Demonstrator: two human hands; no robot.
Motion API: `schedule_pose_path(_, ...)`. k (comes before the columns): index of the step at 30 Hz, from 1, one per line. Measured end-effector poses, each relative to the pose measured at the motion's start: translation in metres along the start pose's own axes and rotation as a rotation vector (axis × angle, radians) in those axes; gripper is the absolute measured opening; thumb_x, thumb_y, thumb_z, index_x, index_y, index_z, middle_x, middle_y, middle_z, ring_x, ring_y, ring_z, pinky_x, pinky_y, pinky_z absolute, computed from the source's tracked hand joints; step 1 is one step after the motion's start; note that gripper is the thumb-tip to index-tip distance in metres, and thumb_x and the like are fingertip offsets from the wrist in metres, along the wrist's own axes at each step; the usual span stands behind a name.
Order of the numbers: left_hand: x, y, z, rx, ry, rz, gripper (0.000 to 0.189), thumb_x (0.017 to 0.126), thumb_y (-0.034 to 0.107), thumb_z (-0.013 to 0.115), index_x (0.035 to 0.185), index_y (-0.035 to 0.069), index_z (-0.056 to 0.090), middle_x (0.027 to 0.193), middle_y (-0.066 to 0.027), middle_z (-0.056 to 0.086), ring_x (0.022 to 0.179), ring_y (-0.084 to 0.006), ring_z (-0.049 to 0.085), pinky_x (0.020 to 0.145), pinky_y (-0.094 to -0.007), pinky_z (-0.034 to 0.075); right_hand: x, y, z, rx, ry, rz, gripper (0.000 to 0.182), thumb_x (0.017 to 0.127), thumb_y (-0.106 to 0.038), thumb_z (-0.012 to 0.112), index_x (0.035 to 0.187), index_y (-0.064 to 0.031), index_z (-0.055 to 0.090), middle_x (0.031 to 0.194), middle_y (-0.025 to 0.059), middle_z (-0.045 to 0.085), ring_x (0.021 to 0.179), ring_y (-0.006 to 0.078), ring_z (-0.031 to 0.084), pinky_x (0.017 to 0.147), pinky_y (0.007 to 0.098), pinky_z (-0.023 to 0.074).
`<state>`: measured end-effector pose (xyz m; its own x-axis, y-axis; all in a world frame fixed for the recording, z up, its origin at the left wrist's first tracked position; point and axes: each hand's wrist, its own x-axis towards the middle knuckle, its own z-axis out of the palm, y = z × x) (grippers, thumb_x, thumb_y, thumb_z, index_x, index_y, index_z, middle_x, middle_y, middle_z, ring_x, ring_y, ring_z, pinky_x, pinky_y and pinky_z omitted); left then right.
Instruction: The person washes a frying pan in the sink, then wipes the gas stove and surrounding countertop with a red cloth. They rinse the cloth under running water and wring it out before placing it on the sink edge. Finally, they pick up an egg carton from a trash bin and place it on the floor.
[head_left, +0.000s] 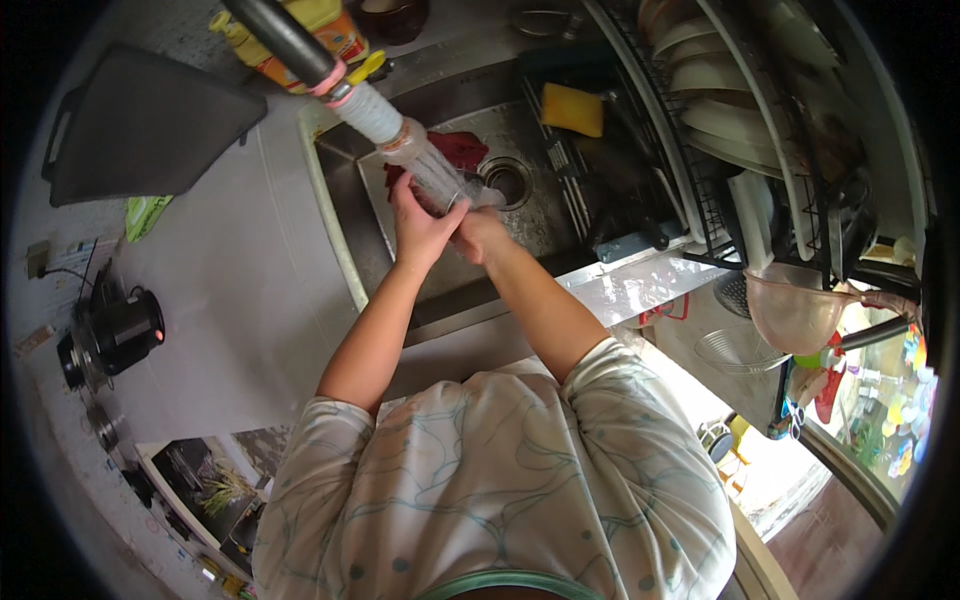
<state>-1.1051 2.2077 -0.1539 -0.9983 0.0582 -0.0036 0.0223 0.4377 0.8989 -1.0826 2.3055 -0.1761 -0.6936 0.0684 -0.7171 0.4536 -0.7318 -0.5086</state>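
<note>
Both my hands are together under running water in the stainless steel sink. My left hand curls around a small rounded object with a thin shiny rim, possibly a cup or bowl; water and fingers hide most of it. My right hand presses close against its near right side, its fingers partly hidden by spray. Just above the hands, the wrapped faucet nozzle pours a wide stream. A dark red item lies in the sink behind the stream, beside the drain.
A yellow sponge rests on a dark rack at the sink's right. Further right, a dish rack holds several plates. A pink strainer or scoop hangs below. Left are a dark board and a black appliance.
</note>
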Motion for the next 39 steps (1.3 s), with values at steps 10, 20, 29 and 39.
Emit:
schedule_pose_path(10,0.011,0.021,-0.053,-0.799,-0.302,-0.57,0.065,0.084,0.025,0.07,0.135,0.018,0.029,0.117,-0.0099,0.054,0.096,-0.022,0.059,0.068,-0.0461,0.05,-0.009,-0.025,0.005,-0.475,-0.223,0.274,0.015,0.092,-0.012,0.048,0.096,-0.0022,0.058,0.063,0.0078,0.059,0.042,0.0109,0.046,0.035,0.0264,0.0338)
schedule_pose_path(20,0.016,0.034,-0.055,0.294,0.172,0.164,0.057,0.077,0.027,0.073,0.123,0.004,0.05,0.119,-0.0198,0.051,0.111,-0.0348,0.049,0.095,-0.0417,0.039,-0.011,-0.019,-0.01,-0.962,-0.3,-0.715,0.022,0.081,-0.014,0.058,0.096,0.0011,0.063,0.079,0.0137,0.064,0.075,0.0213,0.063,0.07,0.0362,0.0499)
schedule_pose_path(29,0.022,0.012,-0.022,-0.692,-0.106,-0.247,0.037,0.096,0.025,0.046,0.128,0.006,0.048,0.115,-0.004,0.057,0.101,-0.0154,0.056,0.087,-0.0299,0.045,-0.036,-0.057,0.035,0.21,-0.441,-0.012,0.029,0.086,-0.007,0.059,0.112,0.003,0.054,0.105,0.012,0.062,0.092,0.0224,0.062,0.08,0.0341,0.0494)
schedule_pose_path(39,0.066,0.012,-0.038,-0.81,-0.364,-0.744,0.037,0.094,0.043,0.049,0.104,0.009,0.06,0.098,-0.0037,0.064,0.094,-0.0193,0.06,0.084,-0.0349,0.048,-0.027,-0.081,0.019,-1.84,-0.616,-1.453,0.041,0.088,-0.044,0.052,0.083,-0.0061,0.068,0.073,0.0151,0.064,0.074,0.033,0.063,0.07,0.0433,0.0496)
